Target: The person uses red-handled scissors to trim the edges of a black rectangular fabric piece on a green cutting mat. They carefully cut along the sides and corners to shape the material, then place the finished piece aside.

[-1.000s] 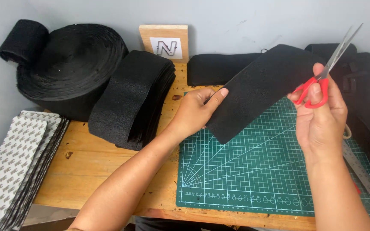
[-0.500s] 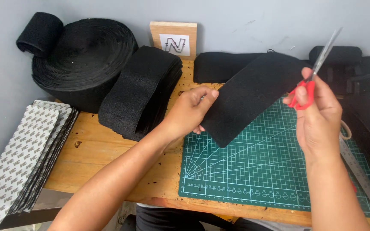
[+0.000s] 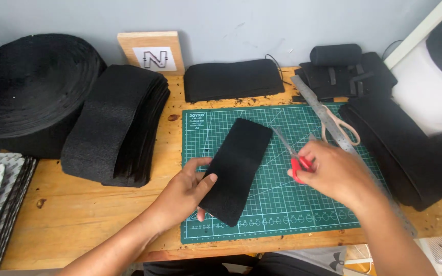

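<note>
Black rectangular foam strip [image 3: 237,168] lies on the green cutting mat [image 3: 282,204], left hand [image 3: 182,197] pinching its lower edge, right hand [image 3: 333,171] gripping red-handled scissors [image 3: 295,158]; steady flat pressure would help.

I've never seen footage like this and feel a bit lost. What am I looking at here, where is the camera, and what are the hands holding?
There is no machine here: a person works with two bare hands, and the camera sits on their head, looking down at a wooden table.

The left hand grips the lower end of a black fabric strip that lies tilted on a green cutting mat. The right hand holds red-handled scissors, blades pointing up and left, close beside the strip.

Around them: a stack of similar black strips left of the mat, a big black roll at far left, a folded black pile behind the mat, a metal ruler with a second pair of pale-handled scissors on it, and more black material at right.
</note>
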